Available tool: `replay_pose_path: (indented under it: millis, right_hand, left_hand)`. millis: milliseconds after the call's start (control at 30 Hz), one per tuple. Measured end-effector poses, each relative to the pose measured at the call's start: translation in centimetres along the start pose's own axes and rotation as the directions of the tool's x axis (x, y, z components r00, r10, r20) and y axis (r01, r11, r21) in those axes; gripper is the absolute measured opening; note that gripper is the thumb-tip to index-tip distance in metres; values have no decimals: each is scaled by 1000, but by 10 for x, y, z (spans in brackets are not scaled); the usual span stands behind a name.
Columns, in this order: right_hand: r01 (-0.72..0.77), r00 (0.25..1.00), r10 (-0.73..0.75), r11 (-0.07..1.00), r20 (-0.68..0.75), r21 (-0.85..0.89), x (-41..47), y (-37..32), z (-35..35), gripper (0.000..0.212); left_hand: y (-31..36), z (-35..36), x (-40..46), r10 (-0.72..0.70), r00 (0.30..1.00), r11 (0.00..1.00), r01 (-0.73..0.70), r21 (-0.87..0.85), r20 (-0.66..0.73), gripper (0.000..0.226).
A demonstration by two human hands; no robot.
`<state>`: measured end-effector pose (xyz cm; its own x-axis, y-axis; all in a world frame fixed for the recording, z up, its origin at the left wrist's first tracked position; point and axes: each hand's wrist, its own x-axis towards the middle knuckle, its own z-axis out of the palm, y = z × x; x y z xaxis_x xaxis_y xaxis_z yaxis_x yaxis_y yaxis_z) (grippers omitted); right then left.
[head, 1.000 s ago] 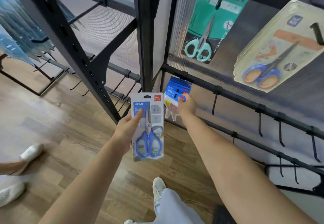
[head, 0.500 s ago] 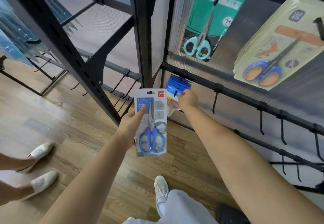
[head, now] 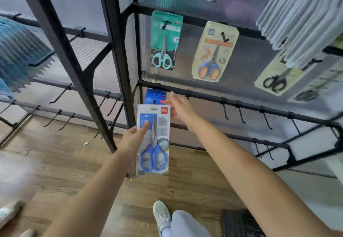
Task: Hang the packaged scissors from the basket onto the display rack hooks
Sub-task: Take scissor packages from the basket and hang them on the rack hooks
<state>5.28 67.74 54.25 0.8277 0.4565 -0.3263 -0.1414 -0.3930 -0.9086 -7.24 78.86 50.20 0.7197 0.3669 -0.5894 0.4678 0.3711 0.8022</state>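
Left hand (head: 134,138) pinching the blue-handled scissors pack (head: 153,140), thumb on its face, held upright just below the rail (head: 204,95). Right hand (head: 181,109) with grip apart, fingers loose beside the hung blue packs (head: 155,95). Best now: steady the card top, line its hang slot up with that hook, slide on straight.

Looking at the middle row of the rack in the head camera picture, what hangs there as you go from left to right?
Teal-handled scissors pack → blue-and-orange-handled scissors pack → black-handled scissors pack. Below that row, the left hand holds a blue-handled scissors pack.
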Motion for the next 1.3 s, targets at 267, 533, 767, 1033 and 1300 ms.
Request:
replay_pose_path:
  millis: [267,533,767,1033,1300]
  right_hand:
    - [139,987,-152,970,-52,-199,-130,-8,-43,24]
    - [140,949,-208,951,-236,-275,-223,1,-99,9]
    - [157,932,-229,953,-282,-258,-264,20,-136,8]
    - [177,942,-252,934,-223,-310,-261,40,-197,7]
    - [159,921,-291,887,-259,-433,-281,83,-303,9]
  left_hand:
    - [-3,36,-85,146,978,976,-167,141,147,30]
    - [-19,98,-157,215,932,953,-265,145,293,16]
    - [-41,133,-184,175,921,953,-248,176,348,38]
    - [-70,182,-179,205,938,958,-251,141,279,41]
    - [-107,299,-195,176,926,965,-229,127,333,29]
